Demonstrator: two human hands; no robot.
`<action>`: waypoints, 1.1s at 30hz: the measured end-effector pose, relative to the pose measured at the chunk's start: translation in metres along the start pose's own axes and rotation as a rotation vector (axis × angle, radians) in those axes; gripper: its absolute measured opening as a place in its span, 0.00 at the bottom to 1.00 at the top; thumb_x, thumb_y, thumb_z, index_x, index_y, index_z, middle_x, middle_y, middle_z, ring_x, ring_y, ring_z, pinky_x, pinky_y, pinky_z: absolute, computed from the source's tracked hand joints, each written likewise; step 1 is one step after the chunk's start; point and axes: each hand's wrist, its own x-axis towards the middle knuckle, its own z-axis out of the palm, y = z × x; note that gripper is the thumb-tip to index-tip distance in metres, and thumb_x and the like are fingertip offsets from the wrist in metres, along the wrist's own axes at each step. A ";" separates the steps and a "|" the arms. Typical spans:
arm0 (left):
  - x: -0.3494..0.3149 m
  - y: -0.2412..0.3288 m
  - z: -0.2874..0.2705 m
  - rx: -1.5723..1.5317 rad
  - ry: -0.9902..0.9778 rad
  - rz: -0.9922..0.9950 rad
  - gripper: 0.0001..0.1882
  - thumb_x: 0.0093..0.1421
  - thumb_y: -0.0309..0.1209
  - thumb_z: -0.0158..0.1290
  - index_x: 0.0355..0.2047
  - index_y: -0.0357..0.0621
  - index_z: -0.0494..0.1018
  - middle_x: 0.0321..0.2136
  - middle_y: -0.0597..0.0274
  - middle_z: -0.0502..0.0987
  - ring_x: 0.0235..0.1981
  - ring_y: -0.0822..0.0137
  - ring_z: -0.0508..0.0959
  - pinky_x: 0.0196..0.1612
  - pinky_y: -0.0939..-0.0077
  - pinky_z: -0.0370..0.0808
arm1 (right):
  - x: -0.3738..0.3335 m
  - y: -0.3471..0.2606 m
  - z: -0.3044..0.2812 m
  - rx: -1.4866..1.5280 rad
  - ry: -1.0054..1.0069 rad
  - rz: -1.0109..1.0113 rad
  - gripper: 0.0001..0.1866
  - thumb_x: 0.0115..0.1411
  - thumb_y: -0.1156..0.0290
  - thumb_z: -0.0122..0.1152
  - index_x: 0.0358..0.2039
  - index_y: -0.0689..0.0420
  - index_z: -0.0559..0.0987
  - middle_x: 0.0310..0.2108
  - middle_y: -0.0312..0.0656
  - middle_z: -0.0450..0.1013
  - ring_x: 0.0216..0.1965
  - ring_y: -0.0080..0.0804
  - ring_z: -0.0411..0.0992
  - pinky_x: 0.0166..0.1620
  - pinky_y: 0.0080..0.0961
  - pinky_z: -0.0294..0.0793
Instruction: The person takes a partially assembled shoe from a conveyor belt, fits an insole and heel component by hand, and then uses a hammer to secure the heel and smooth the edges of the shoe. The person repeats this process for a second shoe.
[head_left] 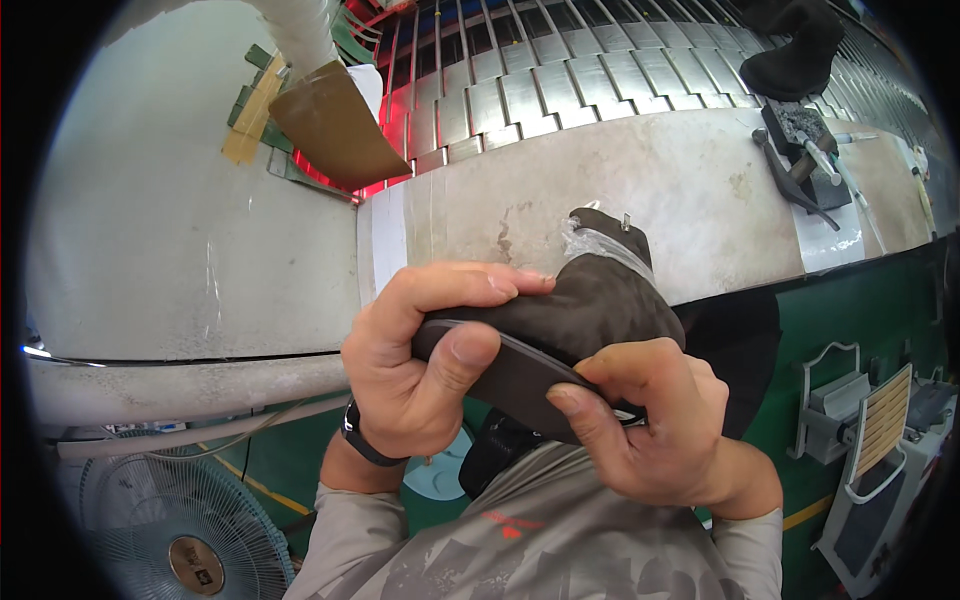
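A dark brown, suede-like boot (615, 305) is held in front of my chest, over the bench's near edge. Clear plastic film wraps its shaft, which points away from me. The black sole (505, 375) is turned toward me. My left hand (420, 350) is closed round one end of the boot, thumb pressing on the sole and fingers over the upper. Farther along, my right hand (660, 420) pinches the sole's edge between thumb and bent forefinger. A small light strip shows at those fingertips. My right palm hides the other end of the sole.
Beyond the pale bench (680, 180) runs a slatted metal conveyor (550, 75), with another dark boot (800, 60) at far right. Hand tools (795, 180) and a dark block lie on the bench's right. Brown cardboard (335, 125) stands at left. A fan (185, 530) is lower left.
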 end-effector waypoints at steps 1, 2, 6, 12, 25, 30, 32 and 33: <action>0.000 0.004 0.001 -0.009 0.029 -0.040 0.17 0.77 0.38 0.48 0.48 0.31 0.71 0.45 0.34 0.81 0.47 0.47 0.85 0.56 0.53 0.81 | 0.000 0.000 0.001 -0.002 -0.016 -0.013 0.10 0.60 0.77 0.75 0.36 0.61 0.79 0.21 0.39 0.74 0.15 0.30 0.72 0.19 0.27 0.70; -0.001 0.005 0.003 -0.021 0.057 -0.080 0.15 0.77 0.36 0.48 0.47 0.32 0.71 0.44 0.35 0.82 0.47 0.47 0.85 0.56 0.53 0.81 | 0.001 -0.002 0.001 -0.004 -0.020 -0.008 0.10 0.60 0.77 0.75 0.36 0.61 0.79 0.21 0.39 0.74 0.15 0.30 0.72 0.19 0.27 0.70; -0.010 -0.025 0.008 -0.194 0.210 0.027 0.10 0.76 0.30 0.51 0.47 0.32 0.74 0.49 0.40 0.82 0.51 0.54 0.84 0.57 0.61 0.79 | 0.024 0.006 -0.005 -0.150 -0.113 -0.106 0.11 0.59 0.77 0.73 0.36 0.60 0.76 0.20 0.38 0.72 0.17 0.36 0.73 0.20 0.32 0.70; -0.046 -0.146 0.039 0.165 0.139 0.015 0.25 0.73 0.37 0.58 0.64 0.34 0.73 0.60 0.47 0.79 0.62 0.55 0.79 0.66 0.65 0.72 | 0.025 0.101 -0.019 -0.596 -0.365 -0.287 0.15 0.56 0.67 0.73 0.33 0.55 0.72 0.23 0.40 0.72 0.24 0.40 0.76 0.26 0.36 0.72; -0.017 -0.164 0.026 0.318 -0.002 0.369 0.22 0.65 0.35 0.66 0.57 0.37 0.80 0.56 0.47 0.82 0.57 0.55 0.83 0.58 0.68 0.79 | 0.006 0.110 -0.041 -0.650 -0.432 -0.111 0.13 0.67 0.61 0.68 0.35 0.60 0.85 0.50 0.71 0.76 0.33 0.59 0.82 0.34 0.46 0.80; -0.019 -0.152 0.040 0.304 0.111 0.300 0.20 0.62 0.32 0.69 0.52 0.36 0.83 0.52 0.47 0.85 0.52 0.57 0.86 0.53 0.70 0.82 | -0.003 0.118 -0.024 -0.541 -0.187 -0.198 0.11 0.54 0.75 0.77 0.33 0.62 0.81 0.56 0.51 0.80 0.29 0.38 0.79 0.32 0.32 0.78; -0.018 -0.150 0.040 0.285 0.134 0.278 0.20 0.62 0.32 0.69 0.51 0.36 0.83 0.51 0.46 0.85 0.52 0.57 0.86 0.53 0.70 0.82 | 0.000 0.116 -0.028 -0.605 -0.249 -0.217 0.10 0.55 0.75 0.77 0.32 0.63 0.81 0.58 0.54 0.79 0.27 0.39 0.79 0.32 0.32 0.78; -0.017 -0.148 0.040 0.280 0.119 0.273 0.18 0.61 0.30 0.70 0.50 0.36 0.83 0.50 0.46 0.85 0.51 0.57 0.86 0.53 0.70 0.82 | 0.000 0.115 -0.028 -0.608 -0.245 -0.217 0.10 0.55 0.75 0.77 0.32 0.63 0.81 0.58 0.54 0.79 0.27 0.39 0.79 0.32 0.32 0.78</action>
